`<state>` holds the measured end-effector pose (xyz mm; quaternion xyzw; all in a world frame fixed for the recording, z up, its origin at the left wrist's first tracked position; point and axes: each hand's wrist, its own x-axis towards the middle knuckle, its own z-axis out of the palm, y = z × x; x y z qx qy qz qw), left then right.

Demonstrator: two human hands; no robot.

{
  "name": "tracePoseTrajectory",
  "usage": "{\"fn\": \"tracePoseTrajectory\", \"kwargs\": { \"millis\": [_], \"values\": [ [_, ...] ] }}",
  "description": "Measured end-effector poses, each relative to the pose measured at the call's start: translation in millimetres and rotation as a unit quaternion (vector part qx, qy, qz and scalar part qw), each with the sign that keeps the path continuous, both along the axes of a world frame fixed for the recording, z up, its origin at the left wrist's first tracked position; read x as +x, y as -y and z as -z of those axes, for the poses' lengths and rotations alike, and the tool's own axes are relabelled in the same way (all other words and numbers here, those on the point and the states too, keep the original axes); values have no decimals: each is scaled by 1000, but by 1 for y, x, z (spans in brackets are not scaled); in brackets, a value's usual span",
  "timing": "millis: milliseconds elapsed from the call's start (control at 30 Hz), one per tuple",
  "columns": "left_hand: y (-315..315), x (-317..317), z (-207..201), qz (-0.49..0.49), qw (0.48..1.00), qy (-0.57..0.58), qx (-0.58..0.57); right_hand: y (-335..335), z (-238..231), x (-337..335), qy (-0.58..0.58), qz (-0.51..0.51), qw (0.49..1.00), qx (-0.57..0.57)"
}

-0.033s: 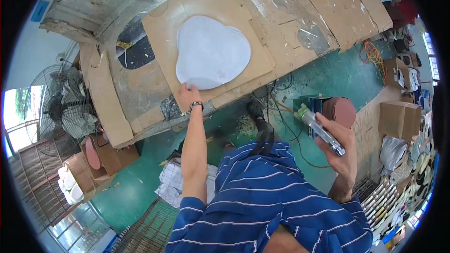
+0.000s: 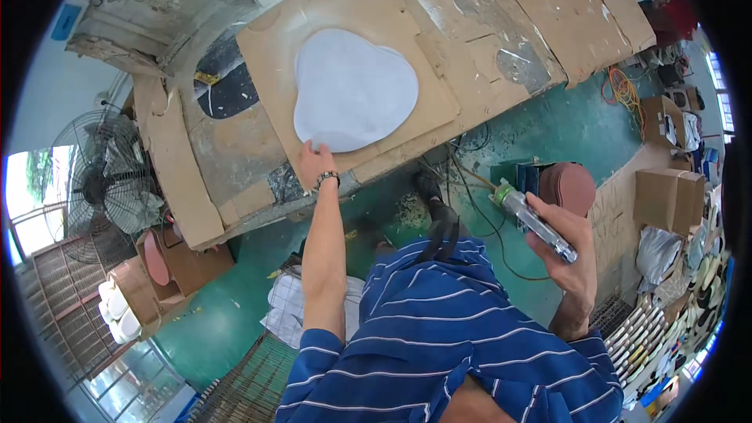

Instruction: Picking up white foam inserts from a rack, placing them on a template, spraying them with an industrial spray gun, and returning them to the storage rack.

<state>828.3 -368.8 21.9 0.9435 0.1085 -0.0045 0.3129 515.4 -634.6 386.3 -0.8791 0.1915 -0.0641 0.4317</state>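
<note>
A flat white pad with a rounded, three-lobed outline lies on a square cardboard sheet on the workbench. At the pad's near left edge, my left hand grips the rim with its fingertips; a dark beaded bracelet circles the wrist. My right hand is closed around a silver cylindrical hand tool with a green end, held out to the right, away from the bench. A thin hose appears to run from the green end. The tool's exact kind is not clear.
A fan stands left of the bench. Stacked reddish-brown discs sit beyond my right hand. Dark hoses trail over the green floor below the bench. Cardboard boxes and bundled goods line the right side.
</note>
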Motion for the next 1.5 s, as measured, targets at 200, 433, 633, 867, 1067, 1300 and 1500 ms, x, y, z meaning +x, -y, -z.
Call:
{"fn": "tracePoseTrajectory", "kwargs": {
  "millis": [200, 433, 633, 867, 1067, 1300, 1500],
  "values": [
    [3, 14, 5, 17, 999, 31, 36, 17, 4, 8, 25, 25, 999, 35],
    [0, 32, 41, -294, 764, -152, -554, 35, 20, 18, 68, -2, 996, 63],
    [-2, 39, 45, -270, 670, -194, -664, 45, 25, 22, 79, -41, 993, 75],
    [27, 34, 14, -281, 649, -177, -684, 56, 36, 26, 78, -72, 990, 95],
    [68, 84, -75, -192, 560, -103, -799, 52, 48, 37, 29, -89, 989, 119],
    [22, 52, -211, -38, 420, 61, -905, 32, 55, 56, -15, -197, 975, 105],
    [-108, -97, -213, -152, 415, 227, -868, -39, 50, 69, -148, -242, 953, 108]
  ]
}}
